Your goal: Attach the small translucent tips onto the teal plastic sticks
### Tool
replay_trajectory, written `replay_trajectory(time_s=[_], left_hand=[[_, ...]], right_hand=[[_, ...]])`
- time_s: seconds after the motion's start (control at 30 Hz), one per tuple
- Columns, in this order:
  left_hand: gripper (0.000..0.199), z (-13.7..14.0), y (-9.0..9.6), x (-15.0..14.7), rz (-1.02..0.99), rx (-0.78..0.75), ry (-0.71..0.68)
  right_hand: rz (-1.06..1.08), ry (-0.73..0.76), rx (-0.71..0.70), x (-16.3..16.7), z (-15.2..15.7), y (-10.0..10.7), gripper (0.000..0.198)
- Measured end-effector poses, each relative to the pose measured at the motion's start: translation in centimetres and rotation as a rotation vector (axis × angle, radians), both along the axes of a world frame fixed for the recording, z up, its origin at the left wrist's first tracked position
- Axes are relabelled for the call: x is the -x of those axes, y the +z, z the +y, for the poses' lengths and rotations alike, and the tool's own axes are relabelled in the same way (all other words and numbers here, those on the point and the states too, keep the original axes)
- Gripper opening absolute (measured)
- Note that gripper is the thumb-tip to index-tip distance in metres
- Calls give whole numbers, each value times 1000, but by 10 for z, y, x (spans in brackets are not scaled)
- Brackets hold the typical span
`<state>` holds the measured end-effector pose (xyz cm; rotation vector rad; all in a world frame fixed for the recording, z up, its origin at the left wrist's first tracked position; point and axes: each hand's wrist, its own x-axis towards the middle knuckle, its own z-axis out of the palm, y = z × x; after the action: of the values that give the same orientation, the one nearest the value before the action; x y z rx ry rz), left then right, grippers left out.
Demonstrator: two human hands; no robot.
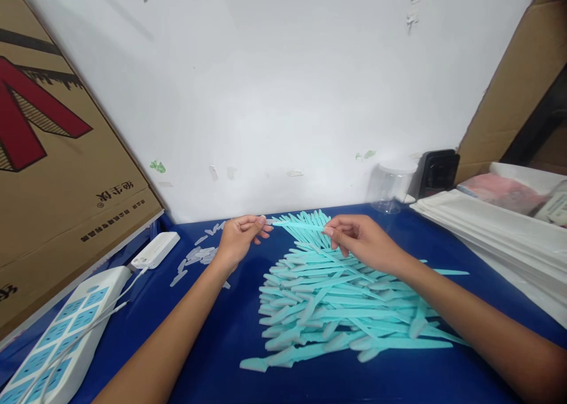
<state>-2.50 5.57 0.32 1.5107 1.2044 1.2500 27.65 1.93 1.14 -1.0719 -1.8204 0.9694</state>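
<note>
White, scuffed wall [283,97] is rising behind a glossy dark-blue tabletop [208,362], with a brown printed cardboard box [66,185] leaning in at the left. Near it, a white power strip with blue socket faces [84,318] and a small white rectangular adapter [156,249] are lying on the blue surface. Toward the far right, a clear plastic jar with a white lid [392,188] is standing near the wall.

Over the far end of the table, the two hands are holding a slim teal plastic stick [301,225] level between them. The right hand [357,235] is pinching its right end between thumb and fingers; the left hand [241,235] is closing thumb and forefinger on a small whitish, translucent piece [269,221] at the other end. Whether that piece is going on or coming off, I cannot tell.

Below and right of them, a large heap of similar teal sticks [328,297] is spreading across the table, while a smaller scatter of flat translucent pieces [199,255] is lying beyond the left wrist. Judging by this, the handling is under way on one stick; how many in the heap are finished or waiting is not showing.
</note>
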Motion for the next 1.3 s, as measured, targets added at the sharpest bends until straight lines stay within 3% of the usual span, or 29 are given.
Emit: replay_trajectory(time_s=[0.67, 0.87, 1.1, 1.2, 1.3], left_hand=[[36, -15, 6, -15, 64, -15, -186], [36, -19, 9, -16, 196, -57, -259], [38, -26, 10, -18, 433, -123, -376], [36, -27, 11, -20, 491, -203, -441], [33, -27, 8, -20, 561, -251, -412]], right_hand=[[-99, 46, 16, 2, -4, 3, 33], [-163, 76, -39, -2, 0, 1, 31], [-280, 216, -68, -3, -5, 4, 41], [-374, 166, -135, -3, -3, 1, 43], [-472, 34, -208, -4, 1, -3, 35]])
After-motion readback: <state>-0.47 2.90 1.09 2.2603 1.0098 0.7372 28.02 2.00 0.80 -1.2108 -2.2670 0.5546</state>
